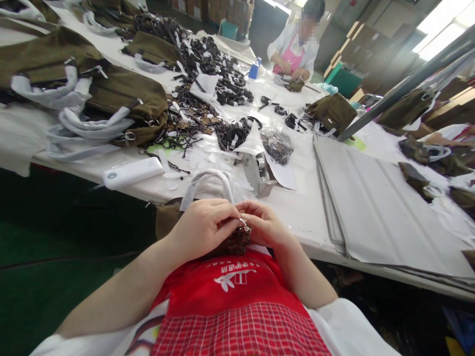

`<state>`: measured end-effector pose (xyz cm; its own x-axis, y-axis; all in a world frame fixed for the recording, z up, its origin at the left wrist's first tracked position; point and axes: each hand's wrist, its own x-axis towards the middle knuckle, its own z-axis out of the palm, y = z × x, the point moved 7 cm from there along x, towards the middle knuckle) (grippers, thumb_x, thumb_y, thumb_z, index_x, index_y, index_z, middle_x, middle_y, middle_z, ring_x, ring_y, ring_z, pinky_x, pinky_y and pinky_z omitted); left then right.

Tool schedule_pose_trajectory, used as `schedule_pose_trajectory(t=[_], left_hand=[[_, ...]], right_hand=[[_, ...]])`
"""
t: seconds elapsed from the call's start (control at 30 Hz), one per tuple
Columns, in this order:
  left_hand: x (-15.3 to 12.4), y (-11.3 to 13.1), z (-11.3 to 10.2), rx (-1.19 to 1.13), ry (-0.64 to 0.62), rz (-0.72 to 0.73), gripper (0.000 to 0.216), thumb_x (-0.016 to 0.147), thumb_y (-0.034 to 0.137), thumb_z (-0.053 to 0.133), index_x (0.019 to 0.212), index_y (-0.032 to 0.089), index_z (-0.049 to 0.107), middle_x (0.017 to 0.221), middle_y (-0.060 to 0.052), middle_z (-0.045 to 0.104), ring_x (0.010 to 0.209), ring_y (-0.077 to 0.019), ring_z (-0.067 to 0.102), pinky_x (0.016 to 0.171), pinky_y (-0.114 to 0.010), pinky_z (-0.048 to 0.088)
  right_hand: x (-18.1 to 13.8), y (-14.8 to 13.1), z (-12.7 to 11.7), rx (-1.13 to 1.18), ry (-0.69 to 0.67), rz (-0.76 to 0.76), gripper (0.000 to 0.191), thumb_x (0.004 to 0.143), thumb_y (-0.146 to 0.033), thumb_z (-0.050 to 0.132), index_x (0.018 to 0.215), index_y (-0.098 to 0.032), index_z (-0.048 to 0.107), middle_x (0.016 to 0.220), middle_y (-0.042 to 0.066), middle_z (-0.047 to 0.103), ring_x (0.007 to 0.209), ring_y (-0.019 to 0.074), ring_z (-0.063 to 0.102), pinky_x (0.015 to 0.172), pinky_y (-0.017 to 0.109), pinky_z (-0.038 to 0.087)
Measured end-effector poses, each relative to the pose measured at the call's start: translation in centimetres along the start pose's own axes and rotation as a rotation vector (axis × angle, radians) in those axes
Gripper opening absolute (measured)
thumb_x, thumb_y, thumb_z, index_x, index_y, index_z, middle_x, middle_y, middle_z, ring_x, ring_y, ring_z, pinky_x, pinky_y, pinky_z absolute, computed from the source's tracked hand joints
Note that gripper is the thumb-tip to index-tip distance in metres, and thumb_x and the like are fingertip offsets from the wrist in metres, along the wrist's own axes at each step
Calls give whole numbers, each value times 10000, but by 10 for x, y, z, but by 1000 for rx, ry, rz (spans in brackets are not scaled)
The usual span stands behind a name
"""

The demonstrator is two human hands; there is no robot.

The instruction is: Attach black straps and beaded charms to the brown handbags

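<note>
Close to my red apron, my left hand and my right hand meet with their fingertips pinched together. Between them is a silver-coloured metal ring, held by both hands. A dark brown beaded-looking charm hangs below the ring; its exact make is too small to tell. Partly covered by my left hand and forearm, an olive-brown bag lies against the table edge. Its handle, wrapped in pale padding, arches up behind my fingers.
A metal tape dispenser and a white oblong device stand before me. Dark chains and coiled black straps are heaped beyond. Olive bags fill the left; grey sheets lie right. A co-worker handles something across the table.
</note>
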<state>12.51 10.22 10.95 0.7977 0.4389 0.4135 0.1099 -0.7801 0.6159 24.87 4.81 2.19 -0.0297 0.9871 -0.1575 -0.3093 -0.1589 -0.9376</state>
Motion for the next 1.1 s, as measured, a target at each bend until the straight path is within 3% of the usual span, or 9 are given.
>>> schedule_pose_trajectory(t=[0.13,0.23,0.33,0.5,0.6,0.7,0.8,0.93,1.1], left_hand=[[0,-17,6,-23,-50,-214,186,852,273,650,694,179,678,628,10,660,578,-121,568,554,-242,376],[-3,-31,18,-224,-89,-377,245,858,357,641,701,172,669,547,21,619,489,-104,516,464,-226,329],[-4,-36,29,-428,-134,-435,251,868,378,619,759,158,669,578,12,637,505,-108,549,465,-207,372],[-2,-32,27,-509,-132,-392,230,868,338,620,752,148,681,651,-11,676,571,-110,578,517,-195,426],[-3,-27,26,-510,-185,-368,212,879,313,614,754,153,675,623,-4,673,560,-111,584,523,-195,429],[-4,-22,28,-510,-262,-343,219,908,294,573,759,162,662,610,4,678,549,-110,594,547,-200,441],[-1,-21,25,-391,-209,-305,198,896,265,583,750,168,674,643,7,685,579,-107,591,578,-203,435],[0,-21,23,-263,-109,-265,175,885,231,582,747,174,674,663,7,679,620,-118,594,604,-218,422],[-2,-23,27,-244,-93,-262,173,894,233,584,754,181,671,681,7,685,639,-125,602,626,-229,427]], right_hand=[[-9,-23,0,-112,28,-132,311,881,-488,667,965,-192,714,952,51,667,873,188,604,782,294,486],[-15,-16,2,-259,-5,-84,271,866,-434,712,999,-198,695,876,22,663,791,163,588,730,271,468],[-16,-2,-2,-194,43,-38,233,873,-420,711,951,-202,685,809,-3,649,737,142,577,693,253,458],[-15,11,-1,152,29,69,318,784,-441,803,931,-198,660,857,7,683,786,152,631,734,267,491],[-17,10,7,284,-73,160,315,781,-419,810,907,-182,646,844,7,695,755,134,645,715,244,491],[-20,8,16,334,-211,218,310,801,-411,787,913,-171,624,827,31,719,754,172,686,739,294,517],[-21,9,21,373,-276,210,300,818,-399,759,923,-171,593,812,50,729,779,219,713,800,374,535],[-19,19,20,446,-247,218,327,819,-441,741,911,-189,555,795,27,707,723,210,711,712,351,557],[-17,23,16,417,-144,205,322,828,-454,732,849,-190,550,728,14,681,649,179,682,633,291,534]])
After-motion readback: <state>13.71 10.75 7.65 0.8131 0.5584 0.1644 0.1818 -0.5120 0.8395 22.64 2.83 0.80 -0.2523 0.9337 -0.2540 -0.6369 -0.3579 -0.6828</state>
